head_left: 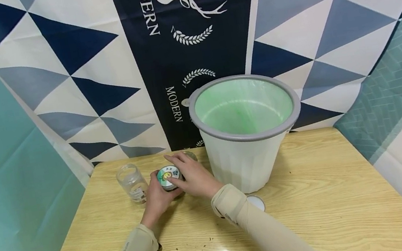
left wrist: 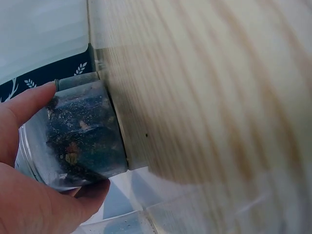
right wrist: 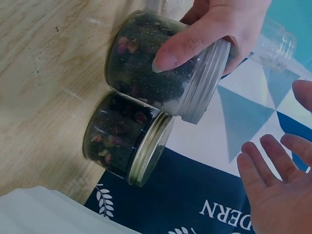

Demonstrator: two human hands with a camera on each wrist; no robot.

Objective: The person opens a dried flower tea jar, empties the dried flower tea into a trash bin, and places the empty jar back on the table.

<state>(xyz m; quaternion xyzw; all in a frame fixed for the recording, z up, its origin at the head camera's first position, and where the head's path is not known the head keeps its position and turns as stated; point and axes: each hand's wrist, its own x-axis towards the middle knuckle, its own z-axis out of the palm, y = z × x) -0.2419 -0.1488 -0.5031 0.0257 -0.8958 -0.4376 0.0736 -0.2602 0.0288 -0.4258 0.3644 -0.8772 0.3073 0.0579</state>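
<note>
My left hand (head_left: 156, 200) grips a clear jar (right wrist: 141, 63) of dark dried leaves and flower bits, which stands on the table. The left wrist view shows the fingers and thumb wrapped around the jar (left wrist: 83, 136). On its mouth sits a ribbed, pale lid (right wrist: 212, 80) with a round green and white label on top. My right hand (head_left: 199, 180) is over that lid, its fingers (right wrist: 253, 168) loosely extended and apart from it in the right wrist view. Beside it stands a second filled jar (right wrist: 114, 131) with a gold-coloured lid.
A tall clear jar (head_left: 131, 182) stands to the left of my left hand. On the right is a large white bin (head_left: 244, 162) with a grey rim. A small round white lid (head_left: 257, 201) lies by my right sleeve. Dark crumbs dot the wooden table (head_left: 334, 192); patterned cloth hangs behind.
</note>
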